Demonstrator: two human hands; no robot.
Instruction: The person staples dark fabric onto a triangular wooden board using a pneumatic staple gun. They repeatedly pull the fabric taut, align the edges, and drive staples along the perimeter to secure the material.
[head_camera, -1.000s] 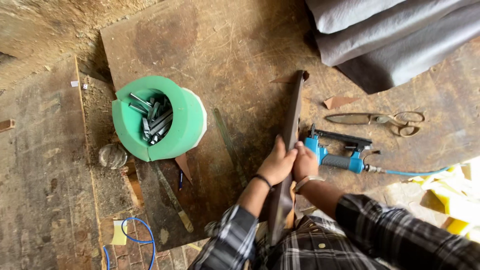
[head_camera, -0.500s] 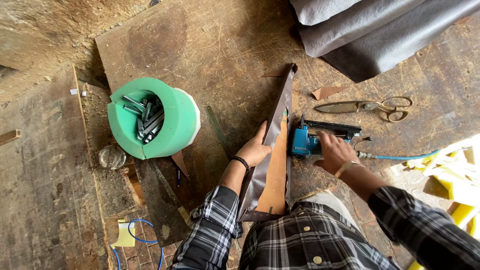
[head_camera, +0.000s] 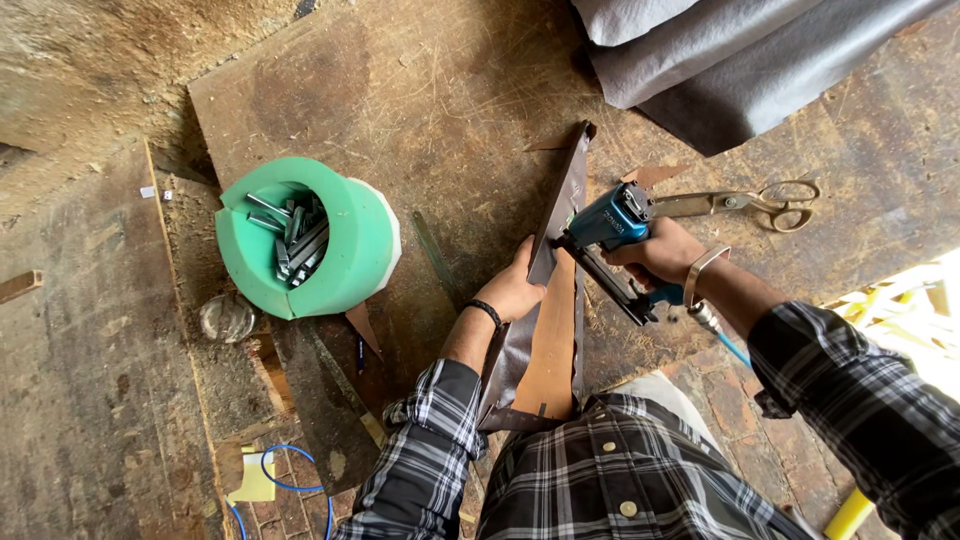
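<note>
Head view. Workboard of scarred wood carries the work; its left edge drops to a lower plank, and bare board lies open above the hands up to the grey fabric folded at the top right. A long wooden strip wrapped in dark leather runs from the person's lap up to a point near the fabric. Tailor's shears lie just right of the strip's upper end.

Left hand lies flat with fingers extended, pressing the strip's left edge about midway; a dark band sits on the wrist. Right hand is closed around the grip of a blue pneumatic stapler, whose nose meets the strip's right edge; a blue air hose trails from the handle.

Green foam tub stands well left of the strip, holding sticks of metal staples.
</note>
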